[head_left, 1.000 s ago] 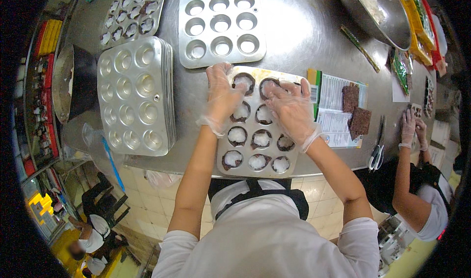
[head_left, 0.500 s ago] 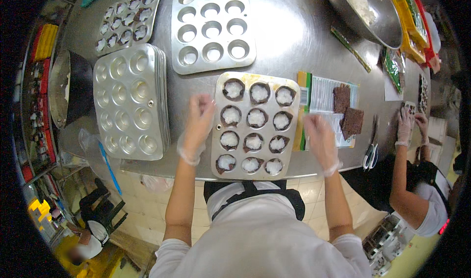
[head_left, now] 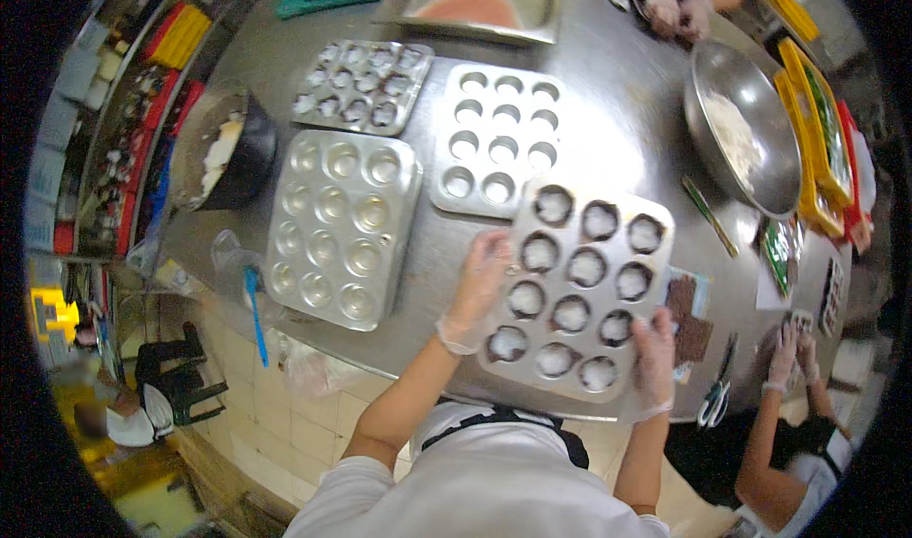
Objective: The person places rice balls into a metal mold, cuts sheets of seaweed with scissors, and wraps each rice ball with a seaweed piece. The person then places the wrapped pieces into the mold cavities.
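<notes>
A metal muffin tin [head_left: 586, 342], its cups lined with dark pieces and filled with white rice-like food, is held between my two gloved hands. My left hand [head_left: 482, 286] grips its left edge, and my right hand [head_left: 654, 358] has hold of the lower right edge. The tin sits tilted in the view, its far left corner overlapping an unfilled muffin tin [head_left: 482, 165]. Partly hidden by my held tin and right hand, dark brown sheets [head_left: 692, 337] lie on the table at the right.
Upside-down muffin tins [head_left: 328, 225] are stacked at left, behind them a filled tin [head_left: 361, 87]. A dark pot [head_left: 255, 149] and blue spatula [head_left: 256, 315] lie further left. At right are scissors [head_left: 714, 405], a steel bowl [head_left: 769, 111] and a co-worker's hands [head_left: 784, 358]; another person's hands [head_left: 674, 11] work opposite.
Both hands were empty beside the filled tin; now they hold its sides. The tin has turned and moved toward the unfilled tin and over part of the dark sheets. The view has shifted.
</notes>
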Available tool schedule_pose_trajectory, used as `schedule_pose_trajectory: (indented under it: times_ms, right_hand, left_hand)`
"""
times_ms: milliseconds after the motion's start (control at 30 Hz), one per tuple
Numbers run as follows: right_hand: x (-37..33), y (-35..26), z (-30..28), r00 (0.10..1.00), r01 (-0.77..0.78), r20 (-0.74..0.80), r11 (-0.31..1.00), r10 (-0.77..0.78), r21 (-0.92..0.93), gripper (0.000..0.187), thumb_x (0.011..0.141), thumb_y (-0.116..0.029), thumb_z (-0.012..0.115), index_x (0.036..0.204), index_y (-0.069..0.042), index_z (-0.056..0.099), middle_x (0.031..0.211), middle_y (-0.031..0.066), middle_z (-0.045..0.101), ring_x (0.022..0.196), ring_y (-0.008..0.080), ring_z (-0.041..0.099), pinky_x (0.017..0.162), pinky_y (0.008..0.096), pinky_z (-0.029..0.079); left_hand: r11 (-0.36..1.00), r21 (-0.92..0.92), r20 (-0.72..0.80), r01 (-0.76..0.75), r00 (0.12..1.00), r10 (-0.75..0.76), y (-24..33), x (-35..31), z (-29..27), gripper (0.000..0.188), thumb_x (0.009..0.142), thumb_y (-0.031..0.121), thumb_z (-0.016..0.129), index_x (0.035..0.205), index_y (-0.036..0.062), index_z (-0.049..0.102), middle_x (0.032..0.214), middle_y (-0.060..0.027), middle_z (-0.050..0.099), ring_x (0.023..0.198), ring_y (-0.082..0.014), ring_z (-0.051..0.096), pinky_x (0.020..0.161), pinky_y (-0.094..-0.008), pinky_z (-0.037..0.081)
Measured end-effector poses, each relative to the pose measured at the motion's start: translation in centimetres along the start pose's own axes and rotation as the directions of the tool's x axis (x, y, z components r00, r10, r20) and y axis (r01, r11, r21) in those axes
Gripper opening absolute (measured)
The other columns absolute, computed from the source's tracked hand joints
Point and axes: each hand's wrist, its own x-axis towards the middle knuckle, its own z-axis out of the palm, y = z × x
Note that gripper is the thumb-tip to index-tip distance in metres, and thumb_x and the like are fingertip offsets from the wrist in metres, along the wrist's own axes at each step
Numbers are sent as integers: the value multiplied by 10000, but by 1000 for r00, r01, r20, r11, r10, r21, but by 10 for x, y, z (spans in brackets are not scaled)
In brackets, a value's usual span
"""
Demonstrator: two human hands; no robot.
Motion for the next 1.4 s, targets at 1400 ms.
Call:
schedule_pose_trajectory:
  times_ms: [1400]
  right_hand:
    - [226,-11,174,808,433,159,390,-567,-813,299,776,-166,534,1002,29,535,909,146,583,855,258,540,771,330,435]
  left_hand:
    - [425,905,-285,8,753,593,168,138,-245,554,823,255,491,1277,-23,337,1204,-233,422,1171,-346,360,991,-391,269]
